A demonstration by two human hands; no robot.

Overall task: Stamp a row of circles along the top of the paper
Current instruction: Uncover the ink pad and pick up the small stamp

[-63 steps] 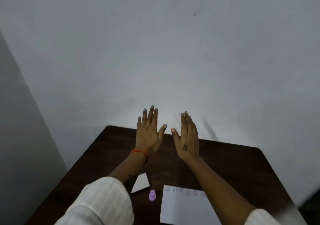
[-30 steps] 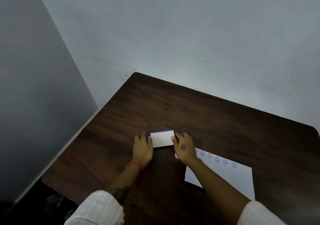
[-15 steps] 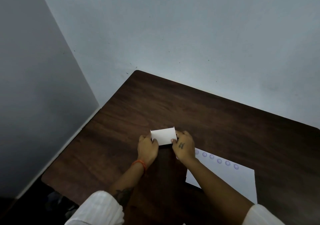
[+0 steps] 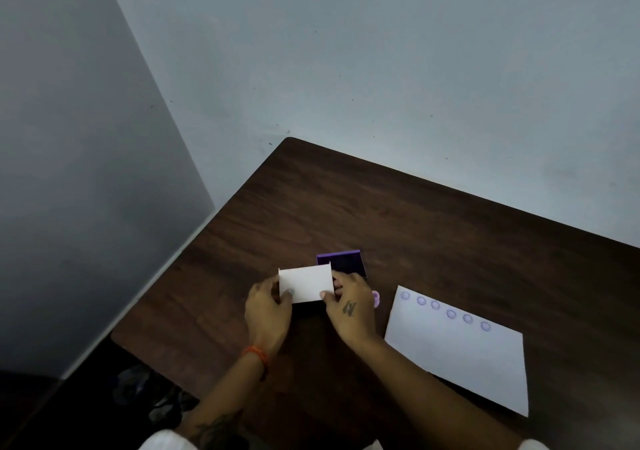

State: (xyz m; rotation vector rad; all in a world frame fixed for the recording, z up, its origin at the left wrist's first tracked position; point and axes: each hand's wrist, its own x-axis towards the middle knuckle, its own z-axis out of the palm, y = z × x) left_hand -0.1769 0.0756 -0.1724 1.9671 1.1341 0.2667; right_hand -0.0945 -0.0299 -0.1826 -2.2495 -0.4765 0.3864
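My left hand (image 4: 266,314) and my right hand (image 4: 349,307) each pinch one side of a white rectangular lid (image 4: 304,283), held just above the dark wooden table (image 4: 381,207). Directly behind the lid, a purple ink pad (image 4: 346,262) lies uncovered on the table. A small lilac stamp (image 4: 376,299) peeks out from behind my right hand, mostly hidden. To the right lies the white paper (image 4: 457,356), with a row of several purple circles (image 4: 450,313) along its far edge.
The table stands in a corner, with a pale wall behind it and a grey wall on the left. Its left edge drops to a dark floor where some dark items (image 4: 156,394) lie.
My hands came down from in front of the wall and closed on the white box. The lid has now come off toward me, exposing the purple pad behind it.
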